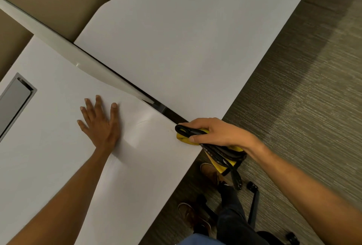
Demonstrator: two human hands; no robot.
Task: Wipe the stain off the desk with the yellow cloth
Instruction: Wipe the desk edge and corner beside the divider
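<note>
White desk — right hand presses yellow cloth at its edge.

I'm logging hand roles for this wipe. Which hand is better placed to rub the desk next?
Right. The right hand already grips the cloth at the desk edge, beside small dark specks. The left hand lies flat and empty on the desk.
</note>
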